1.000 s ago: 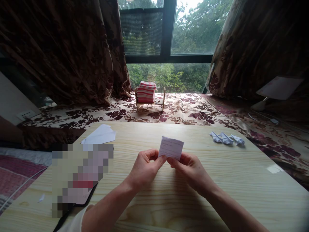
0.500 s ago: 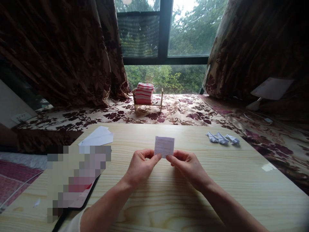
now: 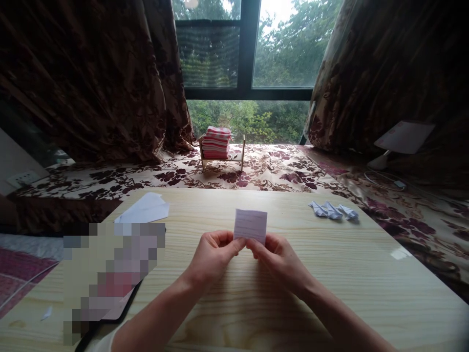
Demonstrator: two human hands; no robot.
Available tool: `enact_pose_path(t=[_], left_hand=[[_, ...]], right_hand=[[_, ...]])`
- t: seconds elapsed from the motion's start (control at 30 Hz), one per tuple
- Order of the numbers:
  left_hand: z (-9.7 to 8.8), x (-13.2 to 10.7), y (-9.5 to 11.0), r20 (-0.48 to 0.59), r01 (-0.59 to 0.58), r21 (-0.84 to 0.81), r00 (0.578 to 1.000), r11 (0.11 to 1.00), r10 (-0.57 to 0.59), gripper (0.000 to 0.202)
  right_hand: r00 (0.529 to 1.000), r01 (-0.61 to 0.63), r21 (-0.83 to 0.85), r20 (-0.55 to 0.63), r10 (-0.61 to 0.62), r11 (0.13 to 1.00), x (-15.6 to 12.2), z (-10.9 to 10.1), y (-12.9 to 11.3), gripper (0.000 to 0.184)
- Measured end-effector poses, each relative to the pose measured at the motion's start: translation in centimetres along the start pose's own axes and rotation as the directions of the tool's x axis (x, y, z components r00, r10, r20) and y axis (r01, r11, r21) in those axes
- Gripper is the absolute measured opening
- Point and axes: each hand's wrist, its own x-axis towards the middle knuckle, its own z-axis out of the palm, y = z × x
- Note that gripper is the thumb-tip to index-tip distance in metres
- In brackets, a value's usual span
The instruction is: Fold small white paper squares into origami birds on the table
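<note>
Left hand (image 3: 216,254) and right hand (image 3: 278,256) pinch the lower edge of a small lined paper (image 3: 250,225), thumbs close together, over the wood-grain surface (image 3: 234,313). Far right: three folded white pieces (image 3: 333,211) in a row. Far left: white sheets (image 3: 144,208).

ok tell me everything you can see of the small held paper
The small paper is whitish and roughly square, with faint lines across its face, too small to read. It looks flat, held up over the wooden table, the left hand and right hand gripping its lower part. Its back is hidden.
</note>
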Motion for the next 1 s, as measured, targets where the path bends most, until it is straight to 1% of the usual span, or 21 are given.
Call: enact_pose_path(t=[0.07,0.13,0.27,0.33,0.4,0.47,0.5,0.53,0.57,0.63,0.67,0.73,0.77,0.83,0.9,1.0], left_hand=[[0.0,-0.1,0.0,0.002,0.009,0.016,1.000,1.000,-0.009,0.023],[-0.3,0.0,-0.1,0.019,0.001,0.067,1.000,0.998,-0.002,0.023],[-1.0,0.3,-0.4,0.100,-0.052,0.186,0.994,0.981,0.034,0.025],[-1.4,0.6,-0.4,0.100,-0.049,0.216,0.995,0.975,0.028,0.025],[-1.9,0.9,-0.4,0.039,-0.015,0.230,0.999,0.973,0.006,0.025],[-2.4,1.2,-0.3,-0.088,0.010,0.229,0.996,0.973,0.011,0.024],[-2.6,1.3,-0.2,-0.154,0.008,0.225,0.988,0.974,0.027,0.024],[-2.6,1.3,-0.2,-0.189,-0.005,0.226,0.981,0.974,0.049,0.024],[-2.6,1.3,-0.2,-0.178,-0.018,0.227,0.982,0.974,0.059,0.025],[-2.1,1.1,-0.2,-0.034,-0.034,0.267,0.998,0.963,0.045,0.033],[-1.8,0.9,-0.2,0.030,-0.036,0.283,0.999,0.958,0.029,0.036],[-1.2,0.6,-0.3,0.115,-0.025,0.282,0.993,0.959,-0.008,0.036],[-1.0,0.5,-0.3,0.136,-0.026,0.266,0.991,0.964,-0.011,0.034],[-0.8,0.3,-0.4,0.151,-0.054,0.233,0.988,0.971,0.018,0.030],[-0.7,0.2,-0.4,0.141,-0.077,0.228,0.989,0.970,0.045,0.028],[-0.8,0.3,-0.5,0.116,-0.051,0.261,0.993,0.964,0.021,0.027]], right_hand=[[0.999,0.043,0.022,0.020,-0.043,0.999,-0.1,0.1,-0.1,0.031],[0.998,0.061,0.020,0.015,-0.062,0.998,-0.2,0.1,-0.1,0.028],[1.000,0.021,-0.016,0.018,-0.021,1.000,-0.2,0.0,0.4,0.023],[1.000,0.010,-0.028,0.015,-0.010,1.000,-0.2,-0.1,0.7,0.024],[1.000,0.002,-0.045,-0.019,-0.003,0.999,-0.1,-0.3,1.0,0.025],[0.997,-0.009,-0.050,-0.081,0.005,0.999,0.1,-0.7,1.1,0.027],[0.994,-0.010,-0.045,-0.108,0.005,0.999,0.1,-0.9,1.1,0.028],[0.992,-0.006,-0.037,-0.123,0.002,0.999,0.1,-1.0,1.1,0.029],[0.993,0.004,-0.029,-0.114,-0.007,1.000,0.2,-1.0,1.0,0.028],[0.998,0.034,-0.017,-0.057,-0.035,0.999,0.1,-0.7,0.8,0.027],[0.998,0.047,-0.010,-0.030,-0.047,0.999,0.1,-0.6,0.7,0.027],[0.998,0.060,0.011,-0.003,-0.060,0.998,0.0,-0.3,0.6,0.027],[0.998,0.059,0.024,0.002,-0.059,0.998,0.0,-0.2,0.6,0.027],[0.999,0.043,0.044,0.020,-0.044,0.998,-0.1,-0.1,0.6,0.026],[0.998,0.020,0.061,0.052,-0.024,0.998,-0.1,-0.1,0.7,0.024],[0.995,-0.019,0.077,0.101,0.011,0.997,0.1,-0.3,0.9,0.022]])
